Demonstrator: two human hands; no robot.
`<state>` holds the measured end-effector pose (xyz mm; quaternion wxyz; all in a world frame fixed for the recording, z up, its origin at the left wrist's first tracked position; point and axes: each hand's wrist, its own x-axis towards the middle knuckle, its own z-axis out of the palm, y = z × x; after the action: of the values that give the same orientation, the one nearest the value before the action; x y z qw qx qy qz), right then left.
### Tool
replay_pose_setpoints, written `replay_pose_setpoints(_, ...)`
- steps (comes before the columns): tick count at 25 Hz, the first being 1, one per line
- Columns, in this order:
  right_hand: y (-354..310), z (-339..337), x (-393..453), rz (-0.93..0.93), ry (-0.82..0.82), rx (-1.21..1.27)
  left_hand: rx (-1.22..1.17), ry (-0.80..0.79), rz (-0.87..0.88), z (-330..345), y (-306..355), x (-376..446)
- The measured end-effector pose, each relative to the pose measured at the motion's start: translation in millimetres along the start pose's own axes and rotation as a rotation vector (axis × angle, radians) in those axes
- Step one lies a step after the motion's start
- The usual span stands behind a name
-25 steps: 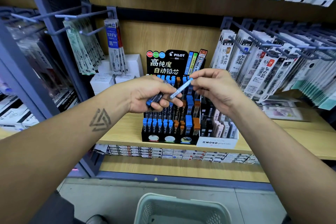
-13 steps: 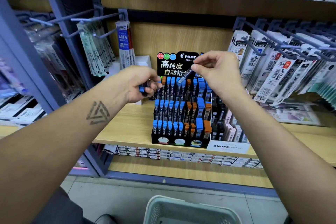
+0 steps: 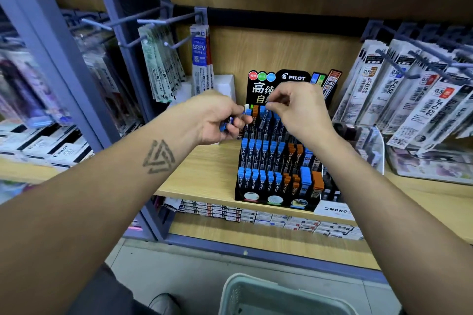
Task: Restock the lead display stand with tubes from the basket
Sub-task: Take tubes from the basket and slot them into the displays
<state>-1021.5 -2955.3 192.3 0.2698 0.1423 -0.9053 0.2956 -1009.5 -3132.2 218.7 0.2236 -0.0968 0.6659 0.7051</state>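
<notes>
Stationery shelving filled the background, with hanging refill packs (image 3: 399, 100) on hooks to the right and a BRFV refill pack (image 3: 199, 59) to the left. On the wooden shelf (image 3: 204, 176) stood the black lead display stand (image 3: 276, 161), its tiered rows holding blue-capped and orange-capped tubes. The left hand (image 3: 217, 117) hovered just left of the stand's far row, fingers curled round a small bundle of blue-capped tubes (image 3: 227, 124). The right hand (image 3: 297, 107) was over the far row, thumb and forefinger pinching the top of a blue-capped tube (image 3: 268, 111) standing at that row; whether it was fully seated could not be told. Nearest, at the bottom edge, the rim of a pale green basket (image 3: 245, 286) sat on the floor. A white MONO box (image 3: 335, 210) stood just right of the stand.
</notes>
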Motion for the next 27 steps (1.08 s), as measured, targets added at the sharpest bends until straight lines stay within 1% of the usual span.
replay_pose_setpoints(2, 4.6, 8.3, -2.4, -0.064, -0.035, -0.053, 0.016, -0.004, 0.019, 0.7, 0.1, -0.2)
replay_pose_setpoints(4, 8.2, 15.5, -7.2, -0.141, -0.095, -0.175, 0.03, -0.035, 0.015, 1.1, 0.5, -1.9)
replay_pose_setpoints(6, 10.6, 16.4, -10.2, -0.156, -0.106, -0.208, 0.05, -0.082, 0.013, 2.8, 0.7, -5.7)
replay_pose_setpoints(7, 10.4, 12.5, -9.8, -0.113, -0.071, -0.154, 0.057, -0.109, 0.013, 4.3, 0.4, -7.6)
replay_pose_setpoints(9, 6.7, -2.3, -7.7, 0.047, -0.006, 0.078, 0.046, -0.168, 0.012, 7.1, -2.1, -10.2)
replay_pose_setpoints(10, 3.6, -11.2, -8.1, 0.139, -0.024, 0.248, 0.04, -0.203, 0.013, 9.5, -3.6, -10.9)
replay_pose_setpoints(11, 1.1, -18.9, -10.5, 0.232, -0.083, 0.431, 0.044, -0.238, 0.015, 12.9, -5.4, -11.9)
replay_pose_setpoints(12, 0.1, -25.5, -15.2, 0.305, -0.156, 0.573, 0.054, -0.273, 0.019, 16.6, -7.4, -12.2)
replay_pose_setpoints(13, 0.9, -30.9, -21.2, 0.341, -0.215, 0.648, 0.069, -0.305, 0.022, 21.1, -9.4, -12.9)
replay_pose_setpoints(15, 7.7, -38.8, -32.1, 0.363, -0.25, 0.715, 0.109, -0.364, 0.025, 29.0, -12.1, -13.6)
replay_pose_setpoints(18, 17.6, -50.5, -39.2, 0.419, -0.23, 0.817, 0.092, -0.438, 0.016, 37.4, -15.0, -15.0)
replay_pose_setpoints(20, 22.2, -58.2, -41.0, 0.441, -0.212, 0.834, 0.076, -0.471, -0.004, 42.3, -15.5, -15.4)
replay_pose_setpoints(23, 29.8, -68.3, -44.5, 0.461, -0.175, 0.836, 0.161, -0.451, 0.0, 50.0, -14.3, -14.6)
replay_pose_setpoints(25, 34.4, -76.3, -46.5, 0.483, -0.149, 0.87, 0.233, -0.427, 0.035, 55.1, -13.9, -11.9)
replay_pose_setpoints(27, 39.2, -84.6, -50.0, 0.501, -0.13, 0.908, 0.236, -0.41, 0.078, 60.1, -14.0, -6.1)
